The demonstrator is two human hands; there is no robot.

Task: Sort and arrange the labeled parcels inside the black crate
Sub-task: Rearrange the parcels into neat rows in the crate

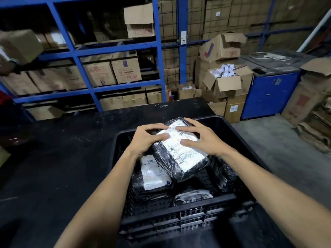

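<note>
A black perforated crate [179, 214] stands on the dark table. Over its middle I hold a black plastic-wrapped parcel [180, 158] with a white label, tilted, its far end raised. My left hand [148, 138] grips its far left corner and my right hand [198, 140] presses on the label and right edge. Below it lies a second labeled parcel [154, 173] flat at the crate's left. Another wrapped parcel [193, 196] sits near the front wall. More black parcels lie half hidden at the right.
The black table [62, 158] stretches left of and behind the crate. Blue shelving [84, 51] with cardboard boxes stands behind. An open box of white packets [225, 77] and a blue cabinet [268, 93] are at the right. Another person's arm [7, 67] reaches in far left.
</note>
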